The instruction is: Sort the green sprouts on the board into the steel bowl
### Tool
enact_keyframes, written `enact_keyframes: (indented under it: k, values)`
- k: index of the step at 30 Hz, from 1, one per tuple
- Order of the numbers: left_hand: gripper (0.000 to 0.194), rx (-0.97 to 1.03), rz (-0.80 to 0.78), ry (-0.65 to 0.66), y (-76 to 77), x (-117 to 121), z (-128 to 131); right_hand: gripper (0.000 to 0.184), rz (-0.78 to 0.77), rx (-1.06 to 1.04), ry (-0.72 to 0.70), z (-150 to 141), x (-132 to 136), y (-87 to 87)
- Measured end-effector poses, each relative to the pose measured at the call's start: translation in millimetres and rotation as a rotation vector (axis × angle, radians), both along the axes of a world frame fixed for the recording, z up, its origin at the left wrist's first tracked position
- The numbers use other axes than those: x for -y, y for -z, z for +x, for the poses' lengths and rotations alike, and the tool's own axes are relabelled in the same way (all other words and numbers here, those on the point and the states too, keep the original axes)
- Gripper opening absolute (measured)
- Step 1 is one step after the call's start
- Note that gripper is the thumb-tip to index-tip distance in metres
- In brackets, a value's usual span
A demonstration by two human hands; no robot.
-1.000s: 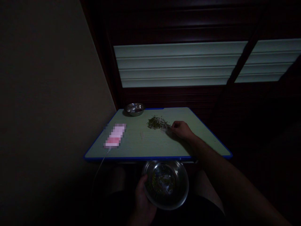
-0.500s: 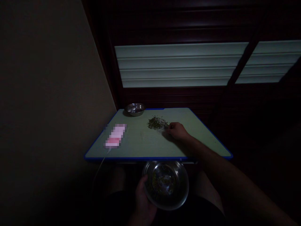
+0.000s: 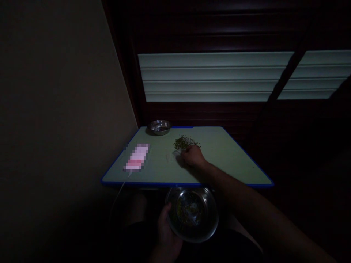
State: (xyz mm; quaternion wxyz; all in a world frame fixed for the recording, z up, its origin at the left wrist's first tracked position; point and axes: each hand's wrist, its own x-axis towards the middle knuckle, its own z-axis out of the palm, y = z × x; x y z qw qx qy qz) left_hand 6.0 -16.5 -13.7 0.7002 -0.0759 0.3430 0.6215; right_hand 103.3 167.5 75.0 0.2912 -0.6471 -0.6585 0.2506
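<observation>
My left hand (image 3: 168, 232) grips the left rim of a metal bowl (image 3: 210, 223), thumb over the edge, just below the table's front edge. Small greenish bits lie in the bottom of this tilted bowl. On the table, a loose pile of small green beans or seeds (image 3: 181, 141) is spread out. At the near side of that pile is my right hand (image 3: 194, 156), its fingers curled together and pointing left. Whatever lies between those fingertips is hidden. A pale, whitish patch (image 3: 177, 152) shows just beside them; I cannot tell what it is.
The light green table (image 3: 230, 164) has a blue edge. A smaller metal bowl (image 3: 159, 128) stands at its back left corner. A blurred pink phone-like device (image 3: 137, 157) lies at the left, its white cable (image 3: 118, 191) hanging over the front edge. Dark slatted doors rise behind.
My right hand has moved left along the near side of the pile. The bowl in my left hand has hardly moved. The view has shifted slightly.
</observation>
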Motion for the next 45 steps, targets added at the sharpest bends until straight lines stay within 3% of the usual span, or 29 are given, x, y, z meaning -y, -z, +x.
enact_keyframes:
  k: [10, 16, 27, 35, 37, 45]
  values:
    - [0.019, 0.041, -0.001, -0.012, -0.2, 0.7, -0.5, 0.01, -0.035, -0.014, -0.009, -21.8, -7.2, 6.0]
    - [0.02, 0.022, 0.011, -0.012, 0.8, 0.7, -1.0, 0.01, 0.038, -0.016, -0.016, -27.7, -6.7, 2.0]
    - [0.019, 0.01, 0.011, -0.016, 1.5, -1.1, -0.9, 0.013, 0.096, -0.05, 0.024, -8.4, 4.5, -7.5]
    - [0.019, 0.007, 0.032, -0.001, 0.7, -1.5, -0.5, 0.008, -0.115, -0.208, 0.038, -3.5, 24.8, 5.3]
    - [0.019, 0.007, 0.042, -0.002, 0.6, -1.9, -0.6, 0.006, -0.193, -0.304, 0.002, -11.1, 23.2, 10.1]
    - [0.019, -0.016, -0.011, -0.009, -2.2, -1.7, -0.7, 0.006, -0.259, -0.444, -0.026, -32.5, 8.5, 13.0]
